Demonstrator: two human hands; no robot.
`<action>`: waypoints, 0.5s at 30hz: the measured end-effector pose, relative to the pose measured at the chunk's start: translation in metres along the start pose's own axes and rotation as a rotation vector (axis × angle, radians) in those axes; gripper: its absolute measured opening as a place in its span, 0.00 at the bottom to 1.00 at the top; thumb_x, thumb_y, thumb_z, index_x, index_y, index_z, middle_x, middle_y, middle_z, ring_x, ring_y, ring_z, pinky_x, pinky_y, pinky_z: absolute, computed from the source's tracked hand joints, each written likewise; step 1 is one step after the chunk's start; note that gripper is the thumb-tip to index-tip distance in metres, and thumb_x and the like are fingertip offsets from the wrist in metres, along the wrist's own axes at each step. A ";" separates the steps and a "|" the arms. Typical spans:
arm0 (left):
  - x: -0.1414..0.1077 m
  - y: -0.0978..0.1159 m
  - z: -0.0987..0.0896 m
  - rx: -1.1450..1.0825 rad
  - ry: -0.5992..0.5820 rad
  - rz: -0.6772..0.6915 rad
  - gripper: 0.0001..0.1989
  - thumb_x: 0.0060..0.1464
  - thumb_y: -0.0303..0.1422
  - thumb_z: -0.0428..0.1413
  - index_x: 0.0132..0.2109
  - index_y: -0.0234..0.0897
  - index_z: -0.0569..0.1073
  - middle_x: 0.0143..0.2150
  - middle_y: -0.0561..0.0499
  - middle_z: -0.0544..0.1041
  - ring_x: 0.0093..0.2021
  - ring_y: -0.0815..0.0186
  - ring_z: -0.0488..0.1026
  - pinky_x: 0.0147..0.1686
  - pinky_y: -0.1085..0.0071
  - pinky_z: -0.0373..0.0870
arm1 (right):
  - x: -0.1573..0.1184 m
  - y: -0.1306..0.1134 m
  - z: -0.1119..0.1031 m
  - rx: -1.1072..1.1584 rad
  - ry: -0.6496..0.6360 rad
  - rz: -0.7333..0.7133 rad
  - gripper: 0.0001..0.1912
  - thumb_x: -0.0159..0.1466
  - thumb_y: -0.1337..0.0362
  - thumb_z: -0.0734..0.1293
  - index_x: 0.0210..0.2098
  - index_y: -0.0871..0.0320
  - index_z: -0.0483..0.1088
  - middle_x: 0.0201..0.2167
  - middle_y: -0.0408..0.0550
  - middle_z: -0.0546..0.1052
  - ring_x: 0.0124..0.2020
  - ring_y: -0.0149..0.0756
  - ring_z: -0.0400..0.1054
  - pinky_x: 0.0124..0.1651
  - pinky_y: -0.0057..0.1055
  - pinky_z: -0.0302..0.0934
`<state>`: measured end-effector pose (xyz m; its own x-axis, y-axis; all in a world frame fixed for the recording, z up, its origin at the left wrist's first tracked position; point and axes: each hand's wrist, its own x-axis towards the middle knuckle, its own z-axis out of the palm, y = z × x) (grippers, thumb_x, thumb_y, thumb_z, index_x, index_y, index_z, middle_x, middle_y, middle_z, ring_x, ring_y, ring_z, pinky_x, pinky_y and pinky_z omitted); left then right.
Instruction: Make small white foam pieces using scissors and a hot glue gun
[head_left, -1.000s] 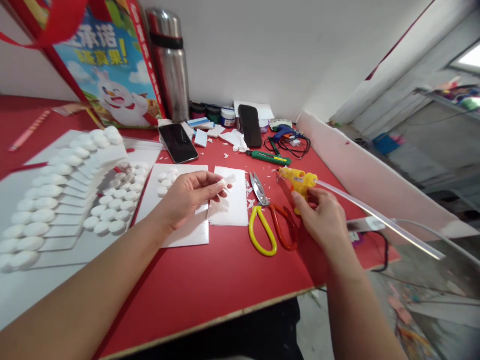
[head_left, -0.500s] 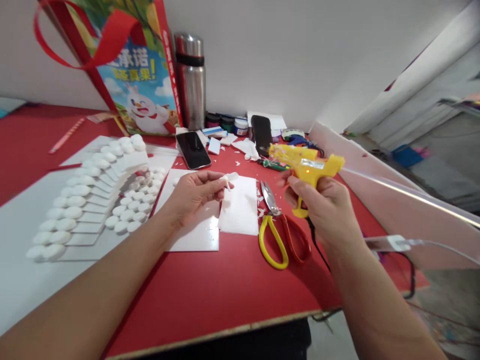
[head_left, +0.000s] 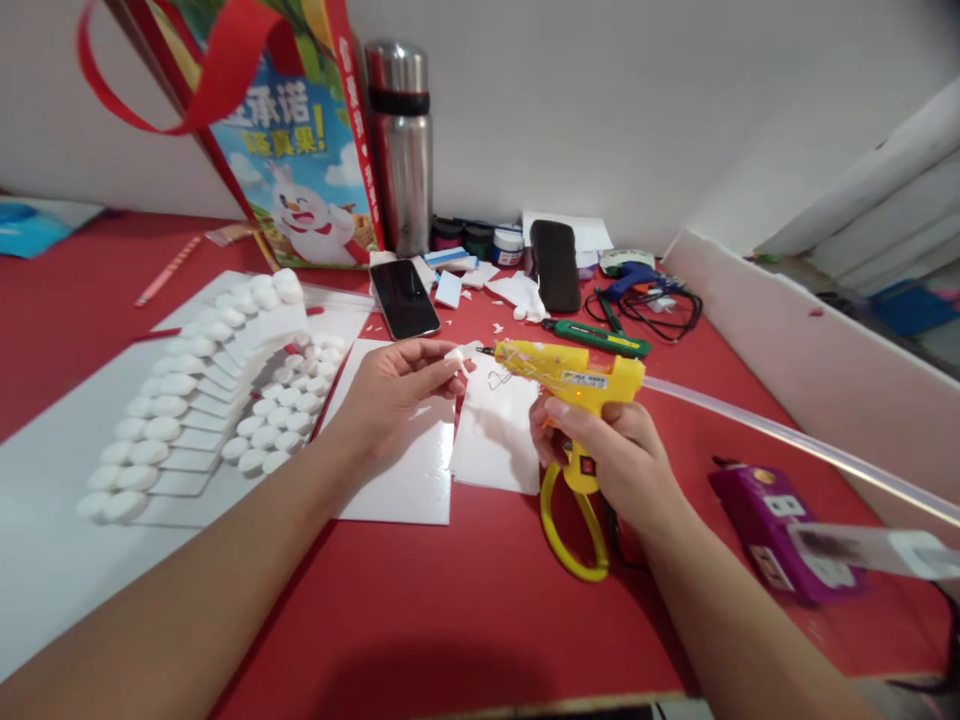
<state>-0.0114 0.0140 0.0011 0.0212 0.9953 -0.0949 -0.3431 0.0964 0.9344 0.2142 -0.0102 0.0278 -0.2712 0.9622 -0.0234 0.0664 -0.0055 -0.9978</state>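
My left hand pinches a small white piece between thumb and fingertips, above white sheets. Wrapped round the handle of a yellow hot glue gun is my right hand. A clear glue stick juts from the gun's rear. The nozzle points left, close beside the white piece; whether they touch I cannot tell. Under the white piece and the gun lies a white card. Scissors with a yellow handle loop lie below my right hand, their blades hidden by it and the gun.
To the left, a stepped white model edged with white discs stands on a white board, near loose discs. Behind are a phone, steel flask, printed bag and green cutter. A purple box lies right.
My right hand has brought the glue gun left and down, so its nozzle is now near the white piece. My left hand still pinches that piece. The view has shifted, showing the purple box.
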 end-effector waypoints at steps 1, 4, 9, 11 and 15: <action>0.000 0.000 0.000 0.005 0.005 -0.005 0.12 0.50 0.34 0.71 0.40 0.34 0.82 0.32 0.50 0.82 0.31 0.70 0.76 0.38 0.70 0.74 | 0.000 0.000 0.000 -0.008 -0.005 0.005 0.18 0.67 0.53 0.70 0.27 0.59 0.74 0.21 0.44 0.73 0.23 0.31 0.65 0.27 0.30 0.57; 0.000 -0.001 0.000 0.019 -0.005 0.001 0.12 0.50 0.34 0.71 0.40 0.34 0.82 0.33 0.49 0.82 0.31 0.70 0.76 0.39 0.69 0.74 | 0.000 0.000 0.002 -0.059 -0.025 -0.016 0.20 0.68 0.53 0.69 0.24 0.59 0.72 0.21 0.44 0.73 0.23 0.30 0.65 0.28 0.30 0.58; -0.002 -0.001 0.002 0.027 -0.058 0.011 0.12 0.51 0.34 0.71 0.40 0.34 0.83 0.31 0.49 0.81 0.30 0.70 0.75 0.37 0.71 0.73 | -0.001 0.002 0.003 -0.149 -0.011 -0.049 0.21 0.68 0.54 0.68 0.22 0.59 0.70 0.20 0.43 0.71 0.23 0.30 0.65 0.27 0.29 0.58; -0.003 -0.001 0.002 0.026 -0.064 0.011 0.12 0.51 0.34 0.71 0.41 0.33 0.83 0.30 0.50 0.81 0.30 0.71 0.75 0.36 0.71 0.73 | -0.001 0.001 0.003 -0.171 -0.002 -0.044 0.22 0.68 0.54 0.67 0.21 0.58 0.69 0.19 0.43 0.71 0.22 0.29 0.64 0.26 0.28 0.58; -0.003 -0.001 0.000 0.013 -0.066 0.020 0.11 0.51 0.34 0.71 0.40 0.33 0.83 0.30 0.50 0.81 0.30 0.71 0.75 0.36 0.73 0.72 | -0.002 0.000 0.005 -0.230 -0.006 -0.055 0.22 0.68 0.57 0.66 0.19 0.58 0.68 0.18 0.42 0.70 0.21 0.28 0.63 0.25 0.27 0.56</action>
<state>-0.0114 0.0107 0.0005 0.0765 0.9956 -0.0536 -0.3318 0.0761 0.9403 0.2099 -0.0130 0.0277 -0.2859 0.9578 0.0293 0.2684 0.1094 -0.9571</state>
